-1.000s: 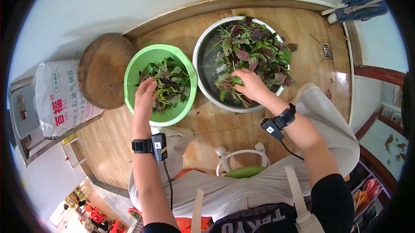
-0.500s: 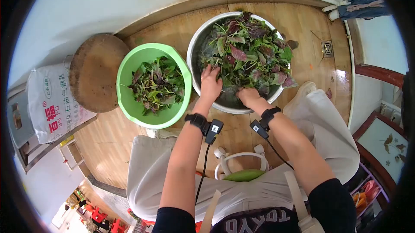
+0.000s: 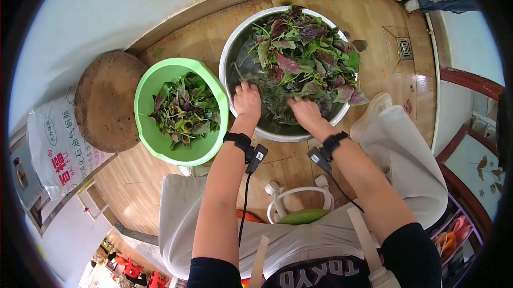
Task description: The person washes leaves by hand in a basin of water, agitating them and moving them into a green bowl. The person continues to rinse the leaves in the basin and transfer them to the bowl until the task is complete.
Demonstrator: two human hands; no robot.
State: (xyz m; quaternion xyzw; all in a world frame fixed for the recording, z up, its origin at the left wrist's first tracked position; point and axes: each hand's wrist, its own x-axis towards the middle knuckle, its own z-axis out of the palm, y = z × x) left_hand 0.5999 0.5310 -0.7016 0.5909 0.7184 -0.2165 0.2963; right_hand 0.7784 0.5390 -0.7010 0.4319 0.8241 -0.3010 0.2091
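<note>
Both hands are down in the large round stainless-steel basin, which stands on the wooden plank floor and is heaped with red-and-green leafy amaranth greens. The left hand rests at the near left side of the basin, knuckles up, its fingers curled down into thin green stems at the edge of the heap; whether it actually grips any of them cannot be told. The right hand lies just beside it, to the right, at the near side of the basin, fingers bent into the leaves in the same way, and its grasp is likewise hidden by the greens. The two hands are near each other but apart. Each wrist carries a black strap with a small black sensor box and a thin cable running back along the forearm.

Just to the left of the basin, its rim close against the steel rim, sits a bright green round plastic bowl holding a smaller, looser pile of picked greens. Further left, a thick round wooden chopping block leans by the pale wall, with a white printed sack below it. A small metal floor drain is set in the boards to the right of the basin. The person wears a pale apron, and a white plastic stool frame shows between the knees.
</note>
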